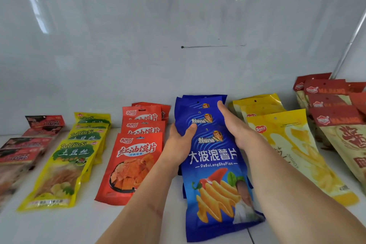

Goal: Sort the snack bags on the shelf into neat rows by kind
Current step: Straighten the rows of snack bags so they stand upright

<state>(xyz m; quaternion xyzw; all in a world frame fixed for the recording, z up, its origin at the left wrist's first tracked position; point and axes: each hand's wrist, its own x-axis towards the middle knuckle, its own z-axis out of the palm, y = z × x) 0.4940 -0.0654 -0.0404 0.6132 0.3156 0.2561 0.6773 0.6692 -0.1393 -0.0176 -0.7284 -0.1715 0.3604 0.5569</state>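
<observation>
A row of overlapping blue chip bags (213, 166) lies in the middle of the white shelf (59, 228). My left hand (179, 141) grips the row's left edge, thumb on top of a bag. My right hand (235, 125) holds the right edge, thumb lying over the upper bags. To the left lie a row of red bags (132, 162), a row of yellow-green bags (67, 166) and dark red bags (21, 150). On the right sit pale yellow bags (291, 144) and red-topped beige bags (340, 125).
A glossy white back wall (178, 35) with a dark streak rises behind the rows. A metal upright (348, 43) stands at the right. Bare shelf surface shows in front of the rows and between them.
</observation>
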